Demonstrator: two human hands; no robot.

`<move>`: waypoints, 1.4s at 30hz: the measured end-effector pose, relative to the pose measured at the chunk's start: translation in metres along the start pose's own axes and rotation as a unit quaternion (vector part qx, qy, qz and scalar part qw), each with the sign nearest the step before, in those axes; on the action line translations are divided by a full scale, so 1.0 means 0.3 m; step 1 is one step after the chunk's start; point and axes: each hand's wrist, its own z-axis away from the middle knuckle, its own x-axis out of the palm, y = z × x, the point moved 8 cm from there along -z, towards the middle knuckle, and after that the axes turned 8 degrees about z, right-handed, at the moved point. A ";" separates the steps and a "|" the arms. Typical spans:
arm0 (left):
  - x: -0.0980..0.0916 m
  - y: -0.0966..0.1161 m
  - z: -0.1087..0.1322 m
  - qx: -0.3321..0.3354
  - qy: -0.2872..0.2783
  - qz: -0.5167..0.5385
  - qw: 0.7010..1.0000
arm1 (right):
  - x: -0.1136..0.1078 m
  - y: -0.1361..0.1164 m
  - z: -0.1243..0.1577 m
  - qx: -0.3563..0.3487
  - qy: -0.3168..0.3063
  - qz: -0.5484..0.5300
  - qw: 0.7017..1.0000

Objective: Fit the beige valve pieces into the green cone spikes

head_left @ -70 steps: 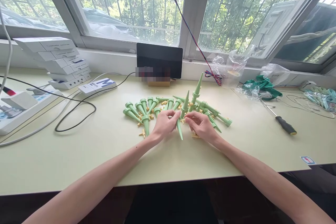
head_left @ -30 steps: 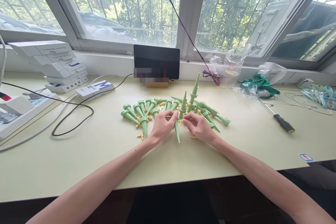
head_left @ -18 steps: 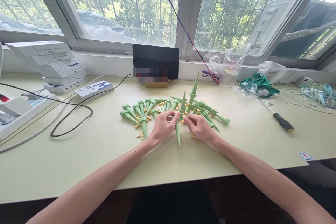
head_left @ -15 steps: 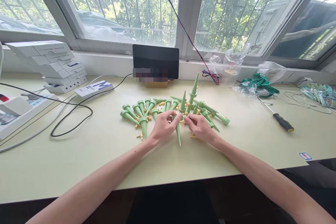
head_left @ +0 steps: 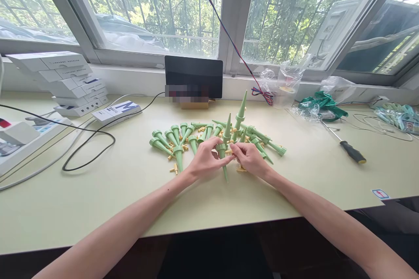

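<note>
My left hand (head_left: 207, 157) grips a green watering spike (head_left: 224, 169) around its ribbed cap, its tapered tip pointing down toward the table. The left thumb lies across the spike just below the cap. Close by, my right hand (head_left: 249, 158) pinches a small yellow valve fitting (head_left: 229, 152) at the side of that cap; the fingers partly cover it, and I cannot tell if it is seated. Behind both hands, more green spikes (head_left: 177, 157) lie in a pile with several yellow fittings (head_left: 241, 168). Two spikes there, one a tall spike (head_left: 241, 107), stand tip up.
A dark screen (head_left: 194, 76) leans at the back by the window. White boxes (head_left: 73, 79), cables and a power strip (head_left: 19, 148) occupy the left side. To the right are a screwdriver (head_left: 352, 151), green plastic bag (head_left: 322, 107) and clear bags. The table's front edge runs below my forearms.
The left thumb has shifted down, showing more of the spike's cap. The spike's tip has swung slightly right. My right hand stays near the cap, with the yellow fitting now more visible.
</note>
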 end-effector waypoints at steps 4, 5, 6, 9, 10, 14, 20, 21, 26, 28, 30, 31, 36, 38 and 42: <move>0.004 -0.006 0.001 -0.001 -0.005 -0.024 1.000 | 0.000 -0.009 0.001 -0.010 0.003 0.013 1.000; 0.002 -0.007 0.001 -0.002 -0.002 -0.030 1.000 | -0.001 -0.012 0.002 -0.012 0.003 0.015 1.000; 0.000 -0.008 0.002 -0.002 0.004 -0.036 0.999 | -0.001 -0.016 0.003 -0.014 0.002 0.018 1.000; -0.010 -0.013 0.001 -0.003 0.023 -0.050 0.998 | -0.004 -0.025 0.006 -0.019 0.000 0.016 1.000; -0.014 -0.014 0.000 -0.003 0.029 -0.055 0.998 | -0.005 -0.027 0.007 -0.021 0.002 0.010 1.000; -0.026 -0.022 -0.003 -0.014 0.045 -0.071 0.996 | -0.006 -0.027 0.007 -0.025 0.002 -0.019 1.000; -0.025 -0.026 0.000 -0.025 0.042 -0.056 0.997 | -0.002 -0.014 0.005 -0.009 -0.005 -0.027 1.000; -0.024 -0.026 0.000 -0.025 0.040 -0.054 0.997 | -0.003 -0.014 0.006 -0.008 -0.004 -0.026 1.000; -0.021 -0.028 0.002 -0.025 0.031 -0.048 0.998 | -0.005 -0.017 0.007 -0.016 -0.003 -0.021 1.000; -0.021 -0.028 0.004 -0.023 0.031 -0.043 0.998 | -0.004 -0.016 0.008 -0.019 -0.005 -0.016 1.000; -0.020 -0.027 0.005 -0.021 0.032 -0.040 0.998 | -0.003 -0.013 0.008 -0.021 -0.006 -0.006 1.000; -0.019 -0.027 0.006 -0.021 0.031 -0.038 0.999 | -0.003 -0.012 0.008 -0.022 -0.007 0.001 1.000; -0.012 -0.025 0.008 -0.024 0.028 -0.028 0.999 | -0.005 -0.013 0.009 -0.037 -0.005 0.034 0.999; -0.011 -0.025 0.009 -0.025 0.025 -0.028 0.999 | -0.006 -0.018 0.009 -0.043 -0.005 0.044 0.998; -0.011 -0.022 0.008 -0.022 0.023 -0.030 0.999 | -0.010 -0.032 0.006 -0.054 -0.003 0.065 0.996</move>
